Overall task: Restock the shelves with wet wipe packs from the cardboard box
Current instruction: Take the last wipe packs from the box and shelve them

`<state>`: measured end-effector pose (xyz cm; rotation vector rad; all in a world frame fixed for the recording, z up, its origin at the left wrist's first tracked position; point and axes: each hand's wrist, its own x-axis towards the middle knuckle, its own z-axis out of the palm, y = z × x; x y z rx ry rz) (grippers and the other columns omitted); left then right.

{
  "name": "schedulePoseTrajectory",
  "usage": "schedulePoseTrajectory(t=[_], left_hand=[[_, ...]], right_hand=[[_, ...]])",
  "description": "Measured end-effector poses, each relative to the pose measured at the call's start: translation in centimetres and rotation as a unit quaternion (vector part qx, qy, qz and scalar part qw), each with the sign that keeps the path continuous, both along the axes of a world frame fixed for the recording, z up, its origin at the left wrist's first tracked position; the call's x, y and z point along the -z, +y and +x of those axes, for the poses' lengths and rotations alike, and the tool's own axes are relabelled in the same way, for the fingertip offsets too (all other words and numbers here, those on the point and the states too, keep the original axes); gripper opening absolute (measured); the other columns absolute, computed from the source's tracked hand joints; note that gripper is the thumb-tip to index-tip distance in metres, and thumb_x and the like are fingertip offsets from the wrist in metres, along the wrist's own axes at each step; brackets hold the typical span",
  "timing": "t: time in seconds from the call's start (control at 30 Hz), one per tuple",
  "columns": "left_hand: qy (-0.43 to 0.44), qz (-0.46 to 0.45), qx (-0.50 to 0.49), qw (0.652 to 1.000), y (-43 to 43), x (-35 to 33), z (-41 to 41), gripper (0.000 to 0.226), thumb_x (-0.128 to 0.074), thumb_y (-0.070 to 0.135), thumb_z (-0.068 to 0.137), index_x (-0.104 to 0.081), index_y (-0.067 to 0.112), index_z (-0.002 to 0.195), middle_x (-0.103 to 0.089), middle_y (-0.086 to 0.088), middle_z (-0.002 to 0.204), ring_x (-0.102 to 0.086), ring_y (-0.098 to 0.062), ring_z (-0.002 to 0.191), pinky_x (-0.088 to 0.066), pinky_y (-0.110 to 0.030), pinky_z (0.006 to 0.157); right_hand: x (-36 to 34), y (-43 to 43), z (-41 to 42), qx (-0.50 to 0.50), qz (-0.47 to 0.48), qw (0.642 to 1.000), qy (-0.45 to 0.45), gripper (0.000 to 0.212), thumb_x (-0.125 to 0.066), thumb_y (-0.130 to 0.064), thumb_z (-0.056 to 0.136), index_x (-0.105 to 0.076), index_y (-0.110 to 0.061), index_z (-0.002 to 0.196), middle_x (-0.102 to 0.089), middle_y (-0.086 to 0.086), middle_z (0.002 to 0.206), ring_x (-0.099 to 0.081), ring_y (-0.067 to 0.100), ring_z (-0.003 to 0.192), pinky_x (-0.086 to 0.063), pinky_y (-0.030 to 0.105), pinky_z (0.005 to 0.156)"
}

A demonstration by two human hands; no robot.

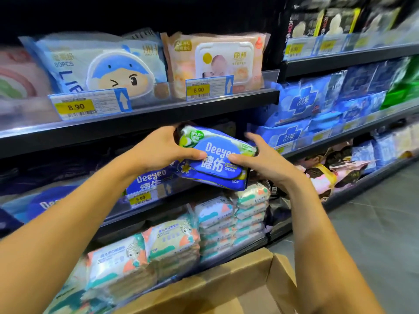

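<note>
A blue and green Deeyeo wet wipe pack is held tilted in front of the middle shelf. My left hand grips its left end, thumb across the front. My right hand grips its right end, thumb on the blue label, fingers spread behind. More Deeyeo packs stand on that shelf behind a 9.90 price tag. The open cardboard box sits below, at the bottom of the view; its contents are hidden.
The upper shelf carries blue cartoon and pink baby wipe packs with 8.90 tags. The bottom shelf holds stacked pastel wipe packs. To the right, another shelving bay holds blue packs. Grey floor lies at right.
</note>
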<state>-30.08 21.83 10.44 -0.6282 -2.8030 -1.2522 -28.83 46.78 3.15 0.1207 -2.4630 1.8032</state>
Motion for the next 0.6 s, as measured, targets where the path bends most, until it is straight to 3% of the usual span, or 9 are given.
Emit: schedulePoseTrajectory(t=[0.03, 0.1, 0.2, 0.3, 0.37, 0.43, 0.47, 0.53, 0.6], left_hand=[[-0.011, 0.022, 0.0, 1.0, 0.4, 0.2, -0.1, 0.044, -0.089, 0.031, 0.067, -0.07, 0.019, 0.105, -0.078, 0.007, 0.096, -0.073, -0.012, 0.092, -0.056, -0.035, 0.091], [-0.032, 0.075, -0.005, 0.997, 1.3, 0.6, -0.2, 0.042, -0.09, 0.027, 0.065, -0.072, 0.017, 0.102, -0.078, 0.006, 0.093, -0.074, -0.014, 0.089, -0.058, -0.034, 0.086], [-0.058, 0.126, -0.022, 0.99, 2.8, 0.8, -0.6, 0.027, -0.088, 0.025, 0.068, -0.073, 0.017, 0.088, -0.078, 0.008, 0.08, -0.073, -0.008, 0.073, -0.058, -0.022, 0.068], [-0.033, 0.076, -0.043, 0.996, 3.8, 1.2, -1.5, 0.029, -0.084, 0.038, 0.072, -0.074, 0.015, 0.083, -0.074, 0.011, 0.068, -0.065, 0.001, 0.06, -0.05, -0.017, 0.06], [0.044, -0.021, -0.019, 0.999, 4.1, 1.5, -2.0, 0.047, -0.081, 0.047, 0.074, -0.067, 0.02, 0.11, -0.073, 0.01, 0.091, -0.066, -0.002, 0.079, -0.053, -0.023, 0.075], [0.095, -0.108, -0.009, 0.99, 4.2, 1.5, -2.1, 0.063, -0.077, 0.051, 0.077, -0.053, 0.025, 0.13, -0.067, 0.005, 0.116, -0.064, -0.012, 0.099, -0.051, -0.028, 0.084], [0.109, -0.15, -0.017, 0.983, 4.2, 1.3, -2.2, 0.069, -0.074, 0.053, 0.079, -0.049, 0.025, 0.136, -0.064, 0.001, 0.125, -0.062, -0.017, 0.106, -0.049, -0.029, 0.085], [0.116, -0.22, -0.037, 0.968, 3.9, 1.2, -2.8, 0.078, -0.07, 0.053, 0.083, -0.038, 0.021, 0.147, -0.053, -0.005, 0.143, -0.055, -0.025, 0.122, -0.043, -0.031, 0.09], [0.1, -0.234, -0.046, 0.966, 3.1, 1.6, -3.5, 0.086, -0.069, 0.048, 0.085, -0.024, 0.021, 0.154, -0.037, -0.009, 0.156, -0.042, -0.029, 0.137, -0.036, -0.033, 0.104]], right_hand=[[0.6, 0.1, 0.0, 0.004, -0.044, 0.999, -0.019, 0.136, -0.094, -0.064, 0.04, -0.031, -0.029, 0.155, -0.061, 0.003, 0.137, -0.071, 0.012, 0.108, -0.057, 0.036, 0.096], [1.2, 0.3, 0.3, 0.013, -0.143, 0.989, -0.045, 0.128, -0.1, -0.048, 0.045, -0.032, -0.028, 0.151, -0.066, 0.007, 0.128, -0.075, 0.02, 0.098, -0.06, 0.051, 0.091], [1.0, 1.3, 0.8, 0.021, -0.247, 0.968, -0.043, 0.099, -0.088, -0.009, 0.068, -0.032, -0.023, 0.148, -0.069, 0.009, 0.115, -0.077, 0.02, 0.08, -0.063, 0.04, 0.068], [1.2, 2.2, 1.1, 0.054, -0.277, 0.959, -0.001, 0.106, -0.093, -0.013, 0.051, -0.041, -0.01, 0.143, -0.073, 0.015, 0.119, -0.077, 0.023, 0.092, -0.063, 0.035, 0.072], [1.3, 2.5, 1.4, 0.09, -0.232, 0.967, 0.05, 0.086, -0.094, -0.008, 0.055, -0.054, -0.005, 0.131, -0.078, 0.01, 0.112, -0.076, 0.026, 0.101, -0.062, 0.033, 0.077], [0.8, 2.7, 1.8, 0.115, -0.18, 0.972, 0.098, 0.058, -0.088, 0.005, 0.067, -0.064, -0.01, 0.117, -0.08, -0.002, 0.103, -0.076, 0.013, 0.097, -0.059, 0.023, 0.076], [0.3, 2.5, 1.9, 0.118, -0.157, 0.973, 0.123, 0.053, -0.086, 0.007, 0.07, -0.065, -0.012, 0.115, -0.079, -0.007, 0.101, -0.075, 0.004, 0.094, -0.057, 0.018, 0.075], [-0.5, 1.6, 1.5, 0.118, -0.118, 0.973, 0.16, 0.058, -0.086, 0.009, 0.07, -0.063, -0.009, 0.121, -0.074, -0.011, 0.103, -0.07, -0.009, 0.086, -0.053, 0.011, 0.073], [-1.0, 0.1, 0.5, 0.118, -0.056, 0.974, 0.183, 0.074, -0.088, 0.006, 0.068, -0.057, -0.012, 0.132, -0.07, -0.013, 0.11, -0.065, -0.014, 0.09, -0.051, 0.01, 0.081]])
